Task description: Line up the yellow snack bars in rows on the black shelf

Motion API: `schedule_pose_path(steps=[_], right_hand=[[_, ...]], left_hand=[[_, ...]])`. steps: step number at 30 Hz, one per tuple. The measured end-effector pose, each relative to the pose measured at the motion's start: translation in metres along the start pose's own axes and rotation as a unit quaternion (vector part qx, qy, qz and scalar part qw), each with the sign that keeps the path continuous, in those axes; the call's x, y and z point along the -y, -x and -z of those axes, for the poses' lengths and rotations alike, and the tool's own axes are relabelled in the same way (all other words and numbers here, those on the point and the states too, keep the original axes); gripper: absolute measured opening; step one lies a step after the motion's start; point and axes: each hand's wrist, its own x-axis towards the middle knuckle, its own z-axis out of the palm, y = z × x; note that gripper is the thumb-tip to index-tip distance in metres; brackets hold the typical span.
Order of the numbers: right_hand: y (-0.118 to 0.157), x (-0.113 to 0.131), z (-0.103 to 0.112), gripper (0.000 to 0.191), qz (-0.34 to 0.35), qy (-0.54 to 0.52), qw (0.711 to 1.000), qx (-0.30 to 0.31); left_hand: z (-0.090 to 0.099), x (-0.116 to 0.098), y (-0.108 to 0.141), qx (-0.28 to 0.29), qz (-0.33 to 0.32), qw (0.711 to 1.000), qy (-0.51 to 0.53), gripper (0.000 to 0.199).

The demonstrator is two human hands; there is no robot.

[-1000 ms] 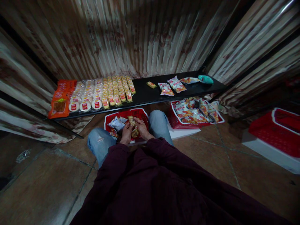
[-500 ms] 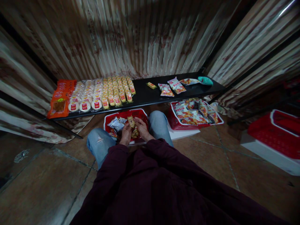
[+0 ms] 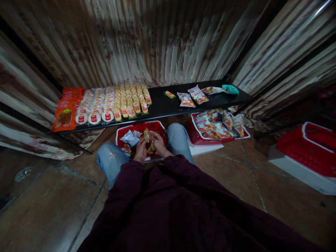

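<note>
Between my knees stands a red basket [image 3: 120, 132] with a white rim, holding several snack packets. Over it, my left hand [image 3: 141, 149] and my right hand [image 3: 158, 143] are closed together on a small yellowish wrapped snack [image 3: 146, 135]. Its label is too dark to read. Beside my left hand, silvery-white packets [image 3: 130, 138] lie in the basket. More yellowish wrapped snacks [image 3: 151, 149] show below my hands. On the black shelf [image 3: 160, 105] ahead, rows of yellow wrapped snacks [image 3: 131, 101] stand beside rows of round white wrapped snacks [image 3: 96, 108].
An orange bag [image 3: 67, 108] lies at the shelf's left end. A single yellow packet [image 3: 169, 94], printed bags [image 3: 197, 95] and a teal bag [image 3: 230, 89] lie toward its right. Another red basket [image 3: 194, 134] full of bags stands below, and a red basket [image 3: 304, 147] is far right.
The wrapped snack in my hands has turned more upright and shifted slightly. My hands stay over the basket, and the shelf goods keep their places.
</note>
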Motion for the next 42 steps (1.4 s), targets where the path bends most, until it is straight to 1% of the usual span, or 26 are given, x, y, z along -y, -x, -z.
schedule_pose_path(steps=[3, 6, 10, 13, 17, 20, 22, 25, 28, 31, 35, 42], right_hand=[[-0.001, -0.003, -0.001, 0.023, 0.006, -0.004, 1.0, 0.009], [-0.002, -0.004, -0.002, 0.023, 0.006, -0.002, 1.0, 0.017], [-0.001, -0.002, -0.003, 0.026, 0.009, -0.003, 1.0, 0.023], [0.001, 0.002, -0.004, 0.027, 0.007, 0.006, 1.0, 0.023], [0.004, 0.007, -0.004, 0.026, -0.002, 0.061, 0.998, 0.017], [0.006, 0.009, -0.004, 0.029, 0.002, 0.125, 0.992, 0.024], [0.007, 0.011, -0.003, 0.029, 0.018, 0.172, 0.984, 0.033], [0.008, 0.011, -0.001, 0.03, 0.061, 0.223, 0.972, 0.053], [0.009, 0.011, 0.001, 0.03, 0.08, 0.251, 0.963, 0.049], [0.009, 0.011, 0.004, 0.029, 0.058, 0.265, 0.962, 0.025], [0.009, 0.009, 0.008, 0.025, 0.022, 0.254, 0.967, 0.001], [0.007, 0.002, 0.011, 0.023, 0.002, 0.232, 0.973, 0.0]], left_hand=[[0.001, 0.002, 0.0, 0.009, -0.008, 1.0, -0.005, 0.026], [0.003, 0.004, -0.002, -0.006, -0.003, 1.0, -0.006, 0.023], [0.006, 0.005, -0.006, -0.031, 0.029, 0.999, 0.005, 0.017], [0.008, 0.006, -0.008, -0.03, 0.052, 0.998, 0.012, 0.019], [0.01, 0.008, -0.01, -0.038, 0.064, 0.997, 0.02, 0.017], [0.013, 0.011, -0.011, -0.036, 0.056, 0.998, 0.017, 0.014], [0.014, 0.011, -0.011, -0.033, 0.046, 0.998, 0.011, 0.014], [0.012, 0.009, -0.008, -0.025, 0.027, 0.999, 0.012, 0.014], [0.009, 0.005, -0.005, -0.013, 0.012, 1.0, 0.014, 0.017], [0.008, 0.002, -0.004, -0.013, 0.002, 1.0, 0.011, 0.028], [0.008, 0.001, -0.003, -0.033, 0.004, 0.999, -0.007, 0.04], [0.004, -0.004, 0.004, -0.025, -0.018, 0.999, -0.042, 0.037]])
